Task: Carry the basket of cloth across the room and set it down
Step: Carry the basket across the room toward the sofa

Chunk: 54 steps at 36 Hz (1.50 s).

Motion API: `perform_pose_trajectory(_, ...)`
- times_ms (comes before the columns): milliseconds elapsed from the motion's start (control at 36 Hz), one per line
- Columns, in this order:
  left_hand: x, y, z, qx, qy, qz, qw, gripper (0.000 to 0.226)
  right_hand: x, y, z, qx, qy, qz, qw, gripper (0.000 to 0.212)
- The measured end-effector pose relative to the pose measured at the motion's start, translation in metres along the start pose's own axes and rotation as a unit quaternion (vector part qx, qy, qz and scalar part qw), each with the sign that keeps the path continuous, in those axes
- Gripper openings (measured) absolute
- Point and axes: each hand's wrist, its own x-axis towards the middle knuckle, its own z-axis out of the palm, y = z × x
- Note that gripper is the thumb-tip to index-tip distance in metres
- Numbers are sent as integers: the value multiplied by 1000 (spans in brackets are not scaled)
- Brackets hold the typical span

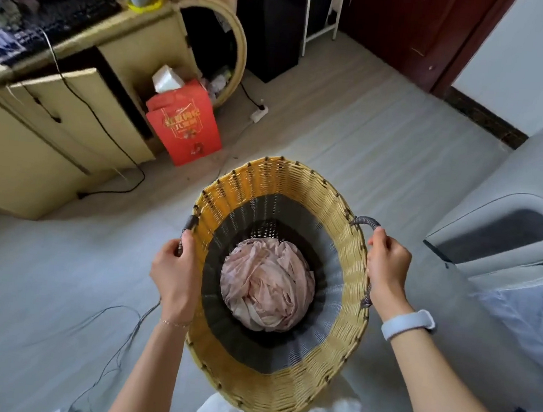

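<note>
A round woven basket (354,272), yellow at the rim and grey lower down, hangs in front of me above the floor. Crumpled pale pink cloth (266,286) lies at its bottom. My left hand (175,273) is closed on the dark handle at the basket's left side. My right hand (388,265) grips the grey handle on the right side; a light blue band sits on that wrist. Both arms reach in from the bottom of the view.
A cream cabinet (39,139) with a keyboard on top stands at left, a red gift bag (185,126) on the floor beside it. Thin cables (114,333) trail over the grey floor at lower left. A grey sofa (509,210) lies at right, a dark red door (410,30) beyond.
</note>
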Motion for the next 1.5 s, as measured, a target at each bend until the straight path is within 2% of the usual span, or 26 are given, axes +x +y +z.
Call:
perform_pose_trajectory(139,54,53,63,12,-8,-9,1000,53,90,-37,27,-13,-4,6,1000,40)
perform_pose_trajectory(444,144,178,178,5,-58,47,997,48,238,-114,57,-11,17,-4,1000,38)
perform_pose_trajectory(556,189,205,229,9,-87,59,994,43,290,-127,68,-3,58,6,998,42)
perform_pose_trajectory(667,232,243,286,22,-116,96,988,45,349,-135,81,-1,126,16,992,56)
perform_pose_trajectory(889,309,315,393,37,-204,115,971,44,448,-176,100,30,227,55,972,54)
perform_pose_trajectory(1056,342,382,485,50,-268,149,951,42,505,-201,82,23,282,108,953,37)
perform_pose_trajectory(1167,346,418,552,52,-321,179,929,47,529,-209,61,27,303,105,947,40)
perform_pose_trajectory(1500,271,535,744,78,-394,242,883,41,680,-204,-53,73,368,137,917,37)
